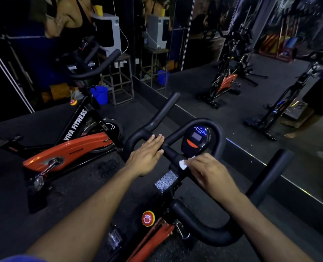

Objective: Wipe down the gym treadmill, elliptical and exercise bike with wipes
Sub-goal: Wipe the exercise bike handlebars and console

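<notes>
The exercise bike (pixel 175 186) is being wiped at its handlebar (pixel 175 154), close in front of the person. A white wipe (pixel 183 164) is being pinched in the curled fingers of the right hand (pixel 207 171) and is being pressed against the centre bar, just below the small console (pixel 195 140). The left hand (pixel 147 152) is being laid flat on the bar to the left, fingers straight and grasping nothing, seemingly so that the handlebar is being steadied.

The bike step is judged to be in hand, with only the middle of the bar being covered so far. For the next move, the wipe is likely to be needed along the curved grips and the two forward horns, and the left hand would have to be lifted clear of its stretch of bar.

A second bike (pixel 71 144) is being left standing to the left, well apart. No treadmill or elliptical is being shown.
</notes>
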